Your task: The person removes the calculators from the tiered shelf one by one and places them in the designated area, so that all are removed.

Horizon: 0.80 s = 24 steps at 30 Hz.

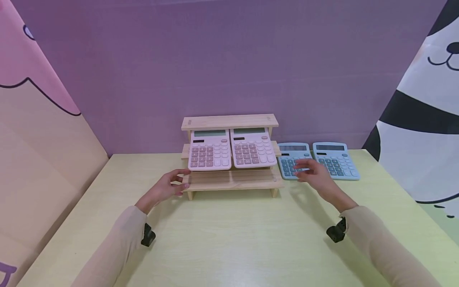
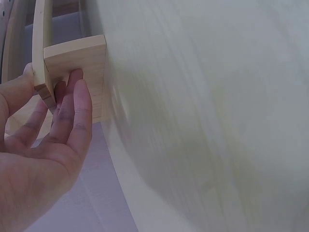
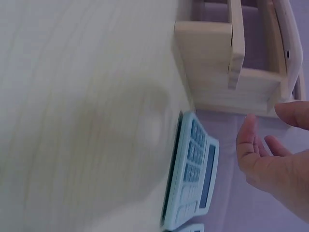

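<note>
A three-tier wooden rack (image 1: pixel 234 181) stands on the table, with two pink calculators (image 1: pixel 210 153) leaning side by side on its middle tier. My left hand (image 1: pixel 170 185) grips the left end of the bottom tier; in the left wrist view, the thumb lies on one face of the board (image 2: pixel 41 53) and the fingers curl round to the other. Over the left of two blue calculators (image 1: pixel 294 149), my right hand (image 1: pixel 315 177) hovers with fingers apart and nothing between them. The right wrist view shows that hand beside the rack's right end (image 3: pixel 205 46), above a blue calculator (image 3: pixel 190 169).
The second blue calculator (image 1: pixel 335 159) lies to the right of the first, near the table's back edge. Behind the table (image 1: pixel 229 239) rises a purple backdrop (image 1: pixel 229 59). Printed panels with cartoon animals (image 1: pixel 423 159) flank both sides.
</note>
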### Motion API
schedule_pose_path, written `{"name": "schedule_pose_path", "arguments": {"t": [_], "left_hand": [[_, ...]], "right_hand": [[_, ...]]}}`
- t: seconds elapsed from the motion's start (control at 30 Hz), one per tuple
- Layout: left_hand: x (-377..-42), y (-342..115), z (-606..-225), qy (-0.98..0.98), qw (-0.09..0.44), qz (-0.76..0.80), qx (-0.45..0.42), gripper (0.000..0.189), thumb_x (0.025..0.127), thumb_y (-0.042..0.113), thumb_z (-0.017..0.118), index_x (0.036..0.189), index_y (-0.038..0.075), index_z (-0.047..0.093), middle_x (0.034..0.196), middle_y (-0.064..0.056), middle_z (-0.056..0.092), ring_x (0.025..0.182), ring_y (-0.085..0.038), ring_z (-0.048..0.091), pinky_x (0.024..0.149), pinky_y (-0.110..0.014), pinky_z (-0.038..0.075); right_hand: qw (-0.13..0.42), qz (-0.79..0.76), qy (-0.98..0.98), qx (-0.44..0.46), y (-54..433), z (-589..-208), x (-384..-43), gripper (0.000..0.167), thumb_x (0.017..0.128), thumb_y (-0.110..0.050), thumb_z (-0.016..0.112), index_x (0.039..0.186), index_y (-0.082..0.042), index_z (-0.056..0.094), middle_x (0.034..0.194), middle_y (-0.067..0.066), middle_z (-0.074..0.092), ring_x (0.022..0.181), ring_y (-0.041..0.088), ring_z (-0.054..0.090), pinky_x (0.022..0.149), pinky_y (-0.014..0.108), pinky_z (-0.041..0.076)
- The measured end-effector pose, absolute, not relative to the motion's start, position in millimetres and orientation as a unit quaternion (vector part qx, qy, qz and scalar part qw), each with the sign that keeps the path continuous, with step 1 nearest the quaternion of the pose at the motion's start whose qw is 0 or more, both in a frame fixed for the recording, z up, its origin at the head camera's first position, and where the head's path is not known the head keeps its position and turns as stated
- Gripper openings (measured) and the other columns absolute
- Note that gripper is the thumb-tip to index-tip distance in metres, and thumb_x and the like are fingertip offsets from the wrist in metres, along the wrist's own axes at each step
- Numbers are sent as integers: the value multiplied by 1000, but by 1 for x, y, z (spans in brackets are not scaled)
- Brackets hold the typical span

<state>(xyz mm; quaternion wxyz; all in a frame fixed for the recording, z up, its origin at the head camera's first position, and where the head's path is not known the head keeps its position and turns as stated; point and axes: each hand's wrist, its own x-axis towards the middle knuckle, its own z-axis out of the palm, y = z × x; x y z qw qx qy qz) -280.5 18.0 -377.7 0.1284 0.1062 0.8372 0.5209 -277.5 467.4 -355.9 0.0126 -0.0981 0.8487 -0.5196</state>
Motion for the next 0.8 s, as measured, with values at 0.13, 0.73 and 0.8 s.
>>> {"name": "schedule_pose_path", "arguments": {"t": [0.13,0.73,0.8], "left_hand": [[-280,19,-377,837,128,521,108,52,90,11,58,137,5,37,120,-25,46,88,-20,58,81,-39,55],[-280,19,-378,840,126,518,104,51,90,12,57,137,6,37,119,-24,46,89,-21,58,81,-38,55],[-280,19,-378,840,126,517,104,52,90,12,57,137,6,37,120,-24,46,89,-21,58,81,-38,55]], "right_hand": [[23,-543,834,-94,456,-353,-276,43,92,-4,49,132,5,35,127,29,42,88,1,57,78,19,53],[41,-591,799,-101,418,-346,-277,44,92,-2,48,133,4,35,125,24,46,97,10,58,84,25,53],[43,-598,795,-94,414,-345,-277,45,92,-5,51,133,3,35,122,21,46,95,8,58,84,25,52]]}}
